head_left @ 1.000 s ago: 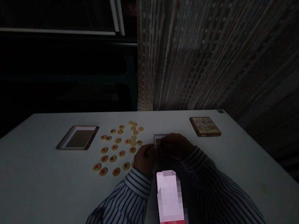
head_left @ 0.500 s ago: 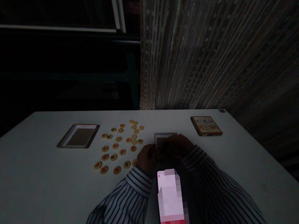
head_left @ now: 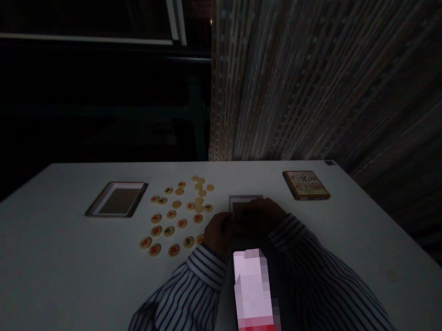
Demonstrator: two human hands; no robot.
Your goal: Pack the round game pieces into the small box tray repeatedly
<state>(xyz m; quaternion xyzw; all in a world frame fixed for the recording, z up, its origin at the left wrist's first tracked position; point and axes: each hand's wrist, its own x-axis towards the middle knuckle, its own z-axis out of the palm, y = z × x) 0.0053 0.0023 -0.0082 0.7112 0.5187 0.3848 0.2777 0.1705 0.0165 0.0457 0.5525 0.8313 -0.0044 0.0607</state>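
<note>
My left hand (head_left: 218, 233) and my right hand (head_left: 266, 214) meet over a small open box tray (head_left: 245, 197) in the middle of the table. The fingers of both hands are curled in at the tray's near part, in deep shadow. Faint round pieces show between them, but what each hand grips cannot be made out. Left of my left hand lie several round Chinese chess pieces (head_left: 182, 223), some with red or dark characters, others showing plain faces. Just below my hands is a bright phone (head_left: 252, 288), its screen blurred out.
An open shallow box part (head_left: 96, 206) lies at the table's far left. On the right sits a printed box lid (head_left: 306, 184). The white table (head_left: 75, 286) ends at a beaded string curtain (head_left: 275, 75) behind. The room is dim.
The view has shifted very slightly. Both hands stay over the tray, with only small finger movement. The scattered chess pieces, box part and lid keep their places.
</note>
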